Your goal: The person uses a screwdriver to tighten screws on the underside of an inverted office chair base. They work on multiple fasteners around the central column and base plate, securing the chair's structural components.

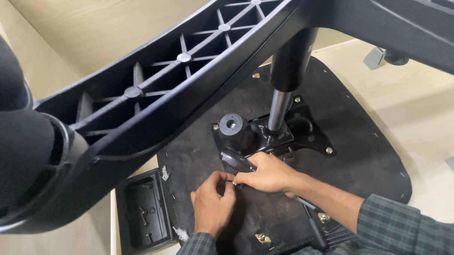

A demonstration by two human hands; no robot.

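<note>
Head view: an upturned office chair lies on a pale wooden floor (437, 112), its black seat underside (357, 143) facing up and the five-arm base (216, 56) looming close to the camera. The lever handle (235, 161) of the tilt mechanism (276, 133) is found at the seat's middle — just beyond both hands, its long axis running from near-left to far-right toward the gas-lift column (279, 107). The right hand (268, 174) is closed over the handle's near end and is the nearer one; the left hand (213, 202) is pinched at something small beside it — what exactly cannot be told. A black plastic tray (145, 216) rests at the left.
</note>
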